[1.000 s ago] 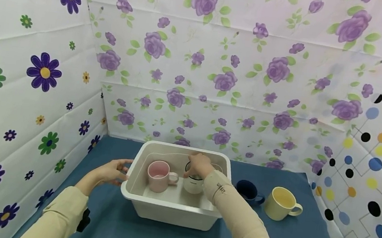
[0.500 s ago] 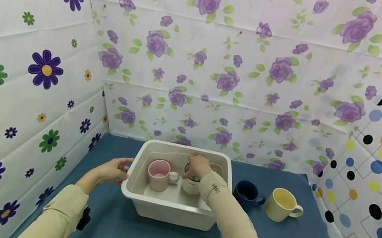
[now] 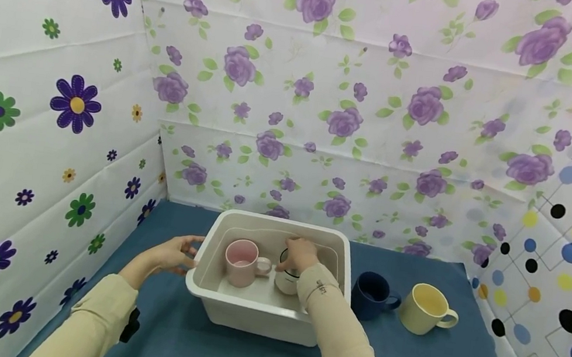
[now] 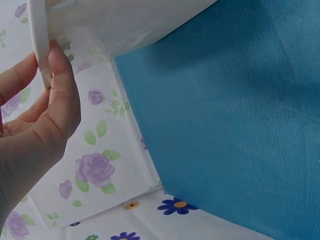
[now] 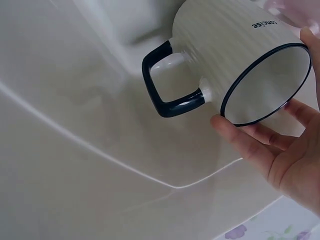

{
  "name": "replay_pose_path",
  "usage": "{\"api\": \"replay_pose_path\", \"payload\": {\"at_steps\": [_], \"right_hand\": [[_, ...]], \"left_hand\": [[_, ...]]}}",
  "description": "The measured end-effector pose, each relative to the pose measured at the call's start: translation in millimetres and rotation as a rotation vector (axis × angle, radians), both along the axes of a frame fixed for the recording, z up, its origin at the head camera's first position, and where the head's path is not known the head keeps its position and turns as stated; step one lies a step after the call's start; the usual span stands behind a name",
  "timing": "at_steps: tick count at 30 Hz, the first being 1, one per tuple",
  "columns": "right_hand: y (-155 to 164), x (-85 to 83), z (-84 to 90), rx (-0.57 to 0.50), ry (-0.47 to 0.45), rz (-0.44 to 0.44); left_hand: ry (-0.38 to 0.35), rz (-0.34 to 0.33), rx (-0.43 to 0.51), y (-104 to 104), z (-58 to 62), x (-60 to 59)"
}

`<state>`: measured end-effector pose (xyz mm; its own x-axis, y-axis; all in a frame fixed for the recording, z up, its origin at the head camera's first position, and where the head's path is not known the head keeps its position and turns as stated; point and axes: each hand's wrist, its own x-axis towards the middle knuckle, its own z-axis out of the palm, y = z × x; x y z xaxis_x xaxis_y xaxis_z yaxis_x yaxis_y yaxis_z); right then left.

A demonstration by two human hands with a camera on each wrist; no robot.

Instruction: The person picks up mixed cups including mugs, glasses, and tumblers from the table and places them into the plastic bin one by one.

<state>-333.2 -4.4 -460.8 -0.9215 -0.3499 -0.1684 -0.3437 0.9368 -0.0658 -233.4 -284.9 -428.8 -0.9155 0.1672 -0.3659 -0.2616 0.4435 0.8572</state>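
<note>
A white plastic tub [image 3: 266, 307] stands on the table. At its left rim is my left hand [image 3: 169, 255]; in the left wrist view, thumb and fingers [image 4: 62, 82] pinch that rim from both sides. Inside, a pink mug [image 3: 241, 270] stands upright on the left, handle toward the right. To the right of it is a white mug [image 3: 286, 283] with a dark rim, a dark handle [image 5: 181, 106] and printed lettering. My right hand [image 3: 302, 255] reaches in from above and holds this mug by its rim, partly covering it in the head view.
Right of the tub, a navy mug [image 3: 370, 297] and a yellow mug [image 3: 423, 310] stand on the blue table covering [image 3: 167, 336], handles to the right. Flower-patterned sheets [image 3: 340, 167] rise at the back and left; a dotted sheet [image 3: 560, 280] hangs at the right.
The white mug has shifted slightly left in the tub, toward the pink mug, with my right hand still on it. My right forearm has swung left. My left hand stays at the rim.
</note>
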Motion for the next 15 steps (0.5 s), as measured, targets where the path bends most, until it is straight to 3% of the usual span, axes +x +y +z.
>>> {"api": "replay_pose_path", "payload": {"at_steps": [4,10,14,15], "right_hand": [[1,-3.6,-9.1,0.018,0.007,-0.011],[-2,-23.2,-38.2,0.031,0.042,-0.013],[-4,-18.7,-31.4,0.036,0.028,-0.029],[-6,-10.6,-18.9,0.039,0.000,-0.048]], "left_hand": [[-0.001,-0.004,-0.001,2,0.4,-0.1],[-0.008,0.003,-0.010,3,0.9,1.2],[-0.012,0.021,-0.018,2,1.6,-0.1],[-0.010,0.021,-0.021,1,1.6,-0.2]]}}
